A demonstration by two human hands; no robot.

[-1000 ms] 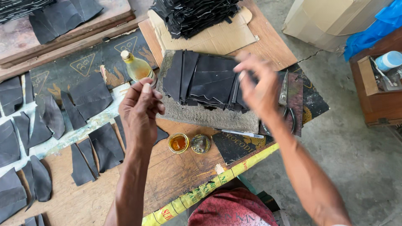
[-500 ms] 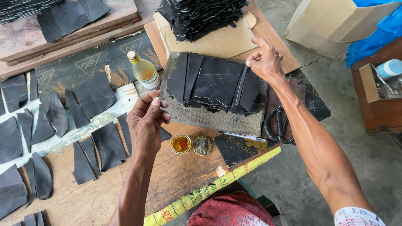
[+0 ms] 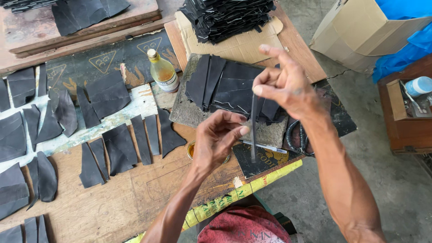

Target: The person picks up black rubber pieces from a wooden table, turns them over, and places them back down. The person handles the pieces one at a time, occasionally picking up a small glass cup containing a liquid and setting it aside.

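My right hand [image 3: 283,83] is raised above the board and pinches the top end of a narrow black strip [image 3: 253,130] that hangs straight down. My left hand [image 3: 218,139] is just left of the strip, fingers curled, thumb and forefinger close to it but apart from it. Under the hands lies a row of overlapping black leather pieces [image 3: 229,85] on a grey stone slab [image 3: 189,114]. A small open tin [image 3: 191,150] of yellow glue is partly hidden by my left hand.
A glass bottle [image 3: 163,72] of yellowish liquid stands left of the slab. Several cut black pieces [image 3: 121,146] are spread over the wooden board [image 3: 112,198]. A stack of black pieces [image 3: 227,15] sits on cardboard. Scissors [image 3: 294,137] and a cardboard box [image 3: 360,33] are at right.
My right hand has lifted off the pieces on the slab, bringing up a black strip. My left hand has moved right toward the strip.
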